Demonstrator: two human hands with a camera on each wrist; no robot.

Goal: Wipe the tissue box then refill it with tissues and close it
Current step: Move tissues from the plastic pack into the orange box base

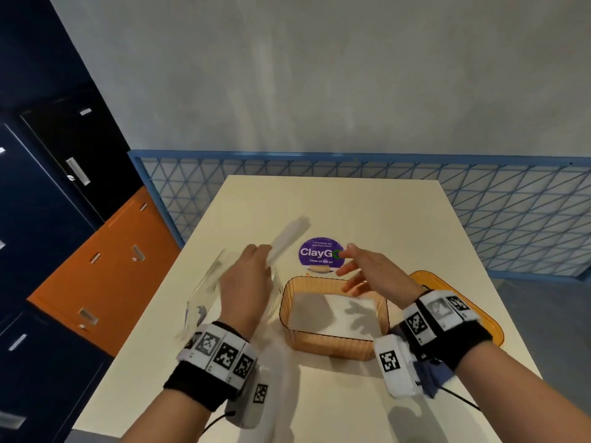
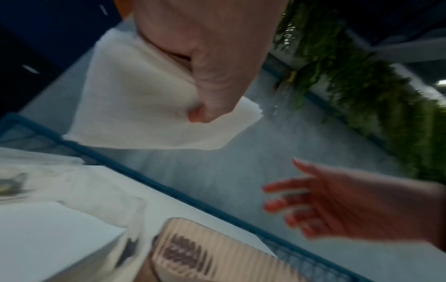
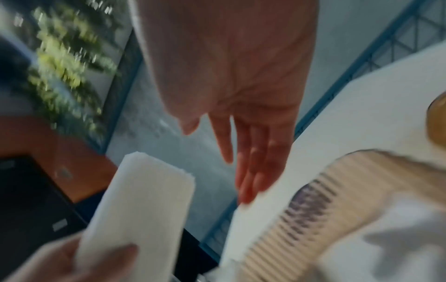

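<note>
My left hand (image 1: 246, 276) grips a folded tissue stack (image 1: 289, 239), its long axis pointing toward the tabletop's (image 1: 367, 206) far right corner. Right of it, my right hand (image 1: 374, 271) hovers with fingers spread over the open orange tissue box (image 1: 332, 343) near mid-tabletop.

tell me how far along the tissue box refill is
Partly done: the orange tissue box is open, with white tissues already inside. In hand: the left hand grips a tissue stack; the right hand hovers open. Left: load that stack and fit the orange lid.
</note>
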